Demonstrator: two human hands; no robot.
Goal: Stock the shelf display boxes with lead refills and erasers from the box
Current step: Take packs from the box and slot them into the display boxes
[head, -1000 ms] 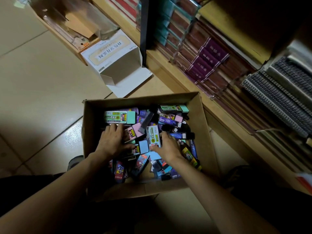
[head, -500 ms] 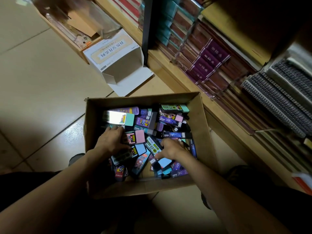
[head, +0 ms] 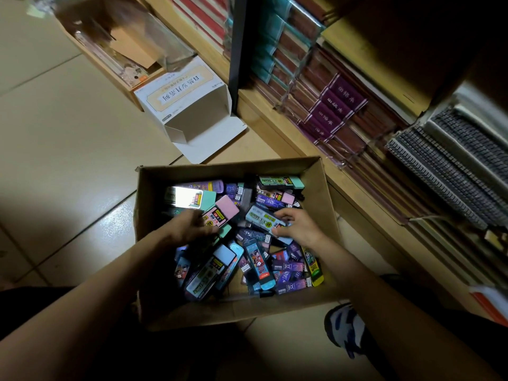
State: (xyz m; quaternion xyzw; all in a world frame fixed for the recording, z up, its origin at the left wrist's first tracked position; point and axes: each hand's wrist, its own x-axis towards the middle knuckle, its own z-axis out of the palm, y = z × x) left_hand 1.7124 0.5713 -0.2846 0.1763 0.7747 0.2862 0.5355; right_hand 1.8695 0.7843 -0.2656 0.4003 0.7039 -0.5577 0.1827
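Cardboard box [head: 233, 314]: open on the tiled floor [head: 68, 133] and heaped with small flat packs of lead refills and erasers, loose and crossing one another.
Shoe [head: 345, 325]: just outside the box's near right corner.
Left hand [head: 189, 229]: inside the box at its left side, fingers closed on the lower end of a pink pack [head: 224, 211]; the grip is blurred.
Right hand [head: 299, 228]: inside the box right of centre, thumb and fingers pinching one end of a pale blue pack [head: 259, 219]; the two hands are apart.
Handling: probably light, stiff little cases with a glossy, slippery wrap. Best taken across the long edges, several stacked flat; the leads would likely snap if dropped.
Pack labels: yellow stickers with digits, too small to read surely.
White carton [head: 184, 105]: beyond the box's far wall, mouth open toward it, large Chinese characters in a framed panel.
Shelf [head: 277, 130]: beyond and right of the box, packed with wrapped notebooks [head: 338, 103], their purple spines bearing Chinese characters; no display boxes made out.
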